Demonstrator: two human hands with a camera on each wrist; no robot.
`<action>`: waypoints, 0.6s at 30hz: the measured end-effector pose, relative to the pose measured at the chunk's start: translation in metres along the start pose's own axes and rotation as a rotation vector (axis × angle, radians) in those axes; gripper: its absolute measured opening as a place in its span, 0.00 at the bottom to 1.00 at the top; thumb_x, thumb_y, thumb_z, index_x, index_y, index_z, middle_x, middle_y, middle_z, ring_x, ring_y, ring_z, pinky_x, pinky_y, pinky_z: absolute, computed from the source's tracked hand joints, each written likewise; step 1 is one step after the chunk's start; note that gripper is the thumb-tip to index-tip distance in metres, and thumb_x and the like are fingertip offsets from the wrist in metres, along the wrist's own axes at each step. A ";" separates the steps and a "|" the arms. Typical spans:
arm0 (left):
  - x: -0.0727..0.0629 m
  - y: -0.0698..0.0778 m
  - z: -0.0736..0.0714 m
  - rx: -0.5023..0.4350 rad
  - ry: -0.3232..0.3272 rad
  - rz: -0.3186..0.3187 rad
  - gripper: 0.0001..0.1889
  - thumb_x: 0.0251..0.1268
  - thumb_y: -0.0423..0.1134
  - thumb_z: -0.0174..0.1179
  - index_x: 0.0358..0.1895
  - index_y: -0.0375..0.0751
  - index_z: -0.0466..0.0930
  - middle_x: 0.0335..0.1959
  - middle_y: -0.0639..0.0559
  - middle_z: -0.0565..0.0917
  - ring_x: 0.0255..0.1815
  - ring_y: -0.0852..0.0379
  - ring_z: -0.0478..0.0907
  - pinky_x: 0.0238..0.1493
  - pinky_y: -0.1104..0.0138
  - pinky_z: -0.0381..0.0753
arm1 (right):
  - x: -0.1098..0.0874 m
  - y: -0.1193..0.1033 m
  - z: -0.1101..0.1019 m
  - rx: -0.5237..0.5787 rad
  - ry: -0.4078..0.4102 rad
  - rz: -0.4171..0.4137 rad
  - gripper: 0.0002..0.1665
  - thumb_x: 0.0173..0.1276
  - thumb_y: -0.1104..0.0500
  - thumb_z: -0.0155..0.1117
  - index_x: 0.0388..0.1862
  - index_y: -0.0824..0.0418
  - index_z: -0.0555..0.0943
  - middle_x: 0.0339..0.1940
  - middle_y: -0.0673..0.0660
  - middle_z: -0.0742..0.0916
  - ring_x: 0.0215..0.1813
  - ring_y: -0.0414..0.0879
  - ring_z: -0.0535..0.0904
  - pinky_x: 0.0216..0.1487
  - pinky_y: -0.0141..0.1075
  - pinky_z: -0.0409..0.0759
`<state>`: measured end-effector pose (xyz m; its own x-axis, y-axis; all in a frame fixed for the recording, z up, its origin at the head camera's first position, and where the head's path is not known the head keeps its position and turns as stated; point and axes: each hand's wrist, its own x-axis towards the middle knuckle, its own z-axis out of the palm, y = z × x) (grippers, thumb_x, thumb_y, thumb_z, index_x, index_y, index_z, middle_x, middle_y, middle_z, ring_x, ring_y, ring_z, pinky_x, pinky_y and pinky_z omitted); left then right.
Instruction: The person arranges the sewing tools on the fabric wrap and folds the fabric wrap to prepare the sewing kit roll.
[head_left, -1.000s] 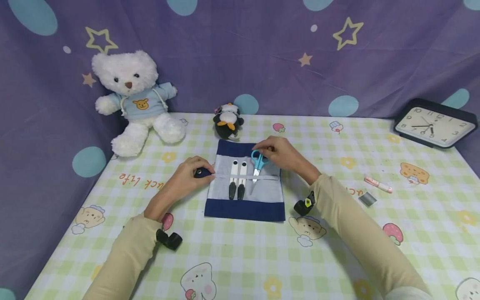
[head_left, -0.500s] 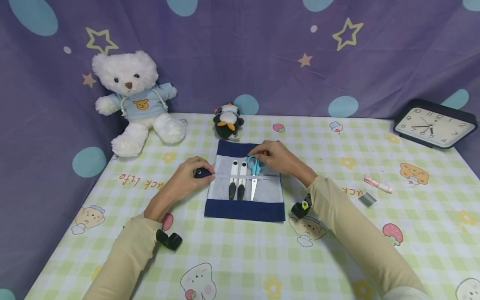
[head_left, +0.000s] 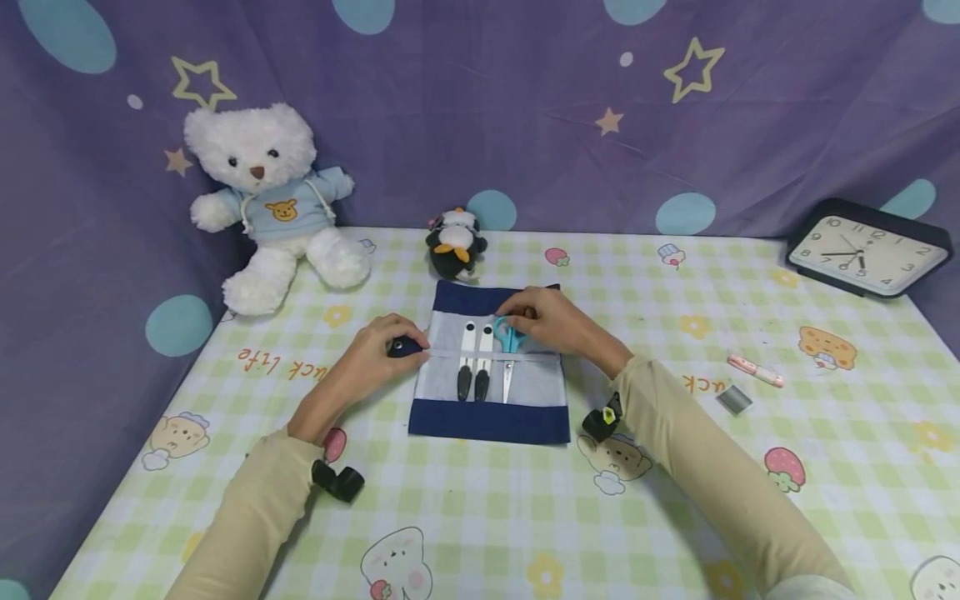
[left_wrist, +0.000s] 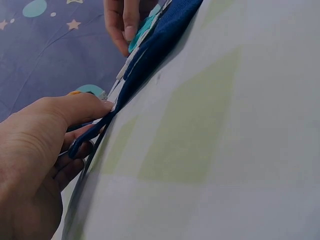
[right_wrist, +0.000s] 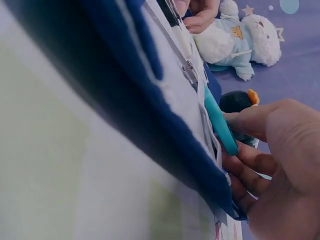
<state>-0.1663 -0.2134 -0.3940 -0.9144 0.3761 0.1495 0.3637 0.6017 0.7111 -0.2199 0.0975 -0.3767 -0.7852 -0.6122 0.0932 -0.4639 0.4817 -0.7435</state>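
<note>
Navy-and-grey cloth is used for the tool roll (head_left: 489, 422), which is laid flat and unfolded on the checked tablecloth (head_left: 480, 533). At its left edge, the navy snap tab (head_left: 408, 343) is pinched between the thumb and bent fingers of the left hand (head_left: 375, 350), presumably so that the cloth is steadied and the pale strap (head_left: 538, 357) kept taut. Teal-handled scissors (head_left: 507, 379) are held over the lining near the right edge, blades pointed toward the person. Their handle is pinched by the right hand (head_left: 551, 318), thumb against fingers with little gap; the loops are probably gripped so that the blades are left free for the strap, by which they appear to be crossed. Beside them, 2 slim white-and-black tools (head_left: 475, 367) are set side by side beneath the strap, likely so that they are kept from sliding.

Counted, there are 1 tool roll, 1 strap, 1 pair of scissors and 2 slim tools. Farther off, 1 teddy bear (head_left: 281, 200), 1 penguin plush (head_left: 455, 243), 1 clock (head_left: 870, 248), 1 pink-and-white pen (head_left: 756, 371) and 1 small grey rectangle (head_left: 734, 399) of unclear kind are seen.
</note>
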 end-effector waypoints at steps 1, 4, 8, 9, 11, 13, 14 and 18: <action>0.000 0.000 0.000 0.000 -0.001 0.001 0.06 0.66 0.36 0.72 0.43 0.43 0.88 0.50 0.48 0.83 0.56 0.46 0.76 0.59 0.51 0.73 | 0.000 0.000 0.000 -0.004 -0.002 -0.001 0.11 0.79 0.64 0.61 0.54 0.64 0.87 0.38 0.53 0.86 0.31 0.46 0.75 0.36 0.40 0.75; 0.000 0.000 0.000 -0.001 -0.001 0.002 0.06 0.66 0.36 0.72 0.43 0.43 0.88 0.50 0.48 0.83 0.56 0.46 0.76 0.60 0.50 0.73 | 0.000 0.000 0.001 -0.015 -0.004 -0.008 0.11 0.78 0.64 0.62 0.53 0.65 0.87 0.39 0.54 0.86 0.33 0.46 0.77 0.37 0.41 0.77; -0.001 0.000 0.000 -0.006 -0.005 -0.003 0.06 0.66 0.36 0.72 0.43 0.43 0.88 0.50 0.47 0.82 0.56 0.46 0.76 0.60 0.50 0.73 | -0.001 0.001 0.002 -0.017 0.003 -0.025 0.11 0.78 0.65 0.62 0.53 0.65 0.87 0.41 0.56 0.84 0.35 0.46 0.76 0.39 0.42 0.77; -0.001 0.000 0.000 -0.007 -0.005 -0.004 0.06 0.66 0.36 0.72 0.43 0.43 0.88 0.50 0.47 0.82 0.56 0.46 0.76 0.60 0.50 0.73 | -0.002 0.001 0.002 -0.017 0.004 -0.029 0.11 0.78 0.65 0.62 0.53 0.66 0.87 0.41 0.56 0.84 0.35 0.46 0.76 0.39 0.42 0.77; -0.001 0.000 0.000 -0.011 -0.006 -0.006 0.05 0.67 0.36 0.72 0.43 0.43 0.88 0.51 0.47 0.82 0.56 0.46 0.76 0.60 0.50 0.73 | -0.002 0.001 0.002 -0.014 0.006 -0.033 0.11 0.78 0.65 0.62 0.53 0.66 0.87 0.42 0.56 0.84 0.36 0.47 0.75 0.38 0.42 0.76; -0.001 0.000 0.001 -0.009 -0.005 -0.003 0.05 0.67 0.36 0.72 0.43 0.43 0.88 0.51 0.48 0.82 0.56 0.46 0.76 0.60 0.49 0.73 | -0.002 0.001 0.002 -0.011 0.006 -0.036 0.11 0.79 0.65 0.61 0.53 0.66 0.87 0.42 0.56 0.83 0.35 0.47 0.74 0.38 0.42 0.75; -0.001 0.000 0.001 -0.009 -0.004 -0.002 0.05 0.66 0.36 0.72 0.43 0.43 0.88 0.51 0.48 0.82 0.56 0.46 0.76 0.60 0.49 0.73 | -0.003 0.001 0.002 -0.009 0.005 -0.036 0.11 0.79 0.65 0.61 0.53 0.66 0.87 0.42 0.56 0.83 0.35 0.47 0.74 0.38 0.42 0.75; -0.001 -0.001 0.001 -0.004 0.001 0.009 0.05 0.66 0.35 0.72 0.43 0.43 0.88 0.50 0.47 0.82 0.56 0.46 0.77 0.60 0.50 0.73 | -0.004 0.001 0.001 -0.001 0.003 -0.031 0.12 0.80 0.64 0.60 0.54 0.66 0.86 0.43 0.57 0.83 0.34 0.48 0.74 0.37 0.42 0.74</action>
<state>-0.1657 -0.2134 -0.3955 -0.9114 0.3807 0.1565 0.3711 0.5955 0.7125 -0.2165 0.0995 -0.3782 -0.7717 -0.6248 0.1183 -0.4885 0.4634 -0.7393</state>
